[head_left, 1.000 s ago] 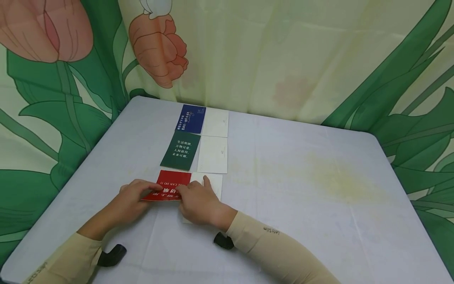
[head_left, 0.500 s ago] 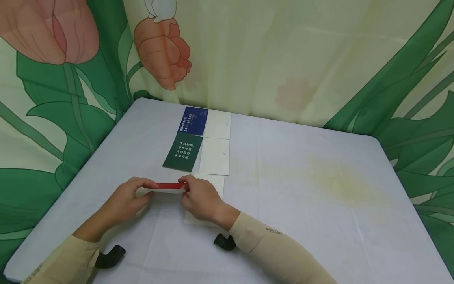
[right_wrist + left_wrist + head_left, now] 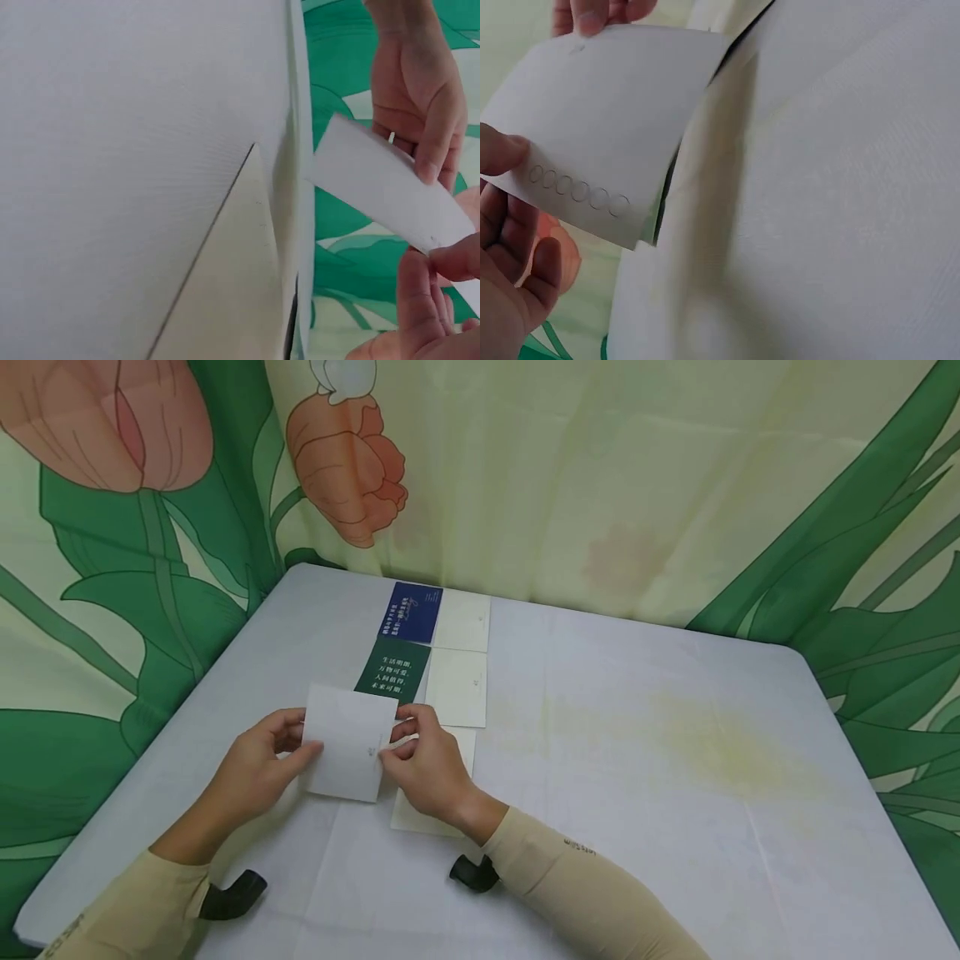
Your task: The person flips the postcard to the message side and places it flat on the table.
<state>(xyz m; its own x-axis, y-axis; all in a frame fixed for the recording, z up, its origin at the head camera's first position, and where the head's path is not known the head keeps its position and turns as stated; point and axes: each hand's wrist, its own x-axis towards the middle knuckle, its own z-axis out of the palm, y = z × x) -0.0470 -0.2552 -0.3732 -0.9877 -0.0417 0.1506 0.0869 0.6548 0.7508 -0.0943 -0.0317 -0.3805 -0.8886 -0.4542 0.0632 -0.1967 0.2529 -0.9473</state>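
A postcard [image 3: 348, 743] is raised off the table between both hands, its white back toward the head camera. The left wrist view shows a row of several small circles printed along one edge. My left hand [image 3: 255, 772] pinches its left edge, thumb on the white side and fingers behind. At the right edge, my right hand [image 3: 435, 768] pinches it between thumb and fingers. The card's other face is hidden. Just behind it lies a green postcard [image 3: 393, 664], partly covered in the head view. A white card [image 3: 423, 814] lies beneath my right hand, partly hidden.
Farther back on the white table [image 3: 637, 793] lie a blue postcard [image 3: 411, 612] and two white cards, one at the back [image 3: 461, 620] and one nearer [image 3: 456, 687]. Curved black pieces [image 3: 234, 896] show beside both wrists. A flower-printed curtain [image 3: 562, 485] hangs behind the table.
The postcard has gone from red side up near the table to lifted and tipped, so its white back now shows. Both hands stay on its edges, fingers moved behind it.
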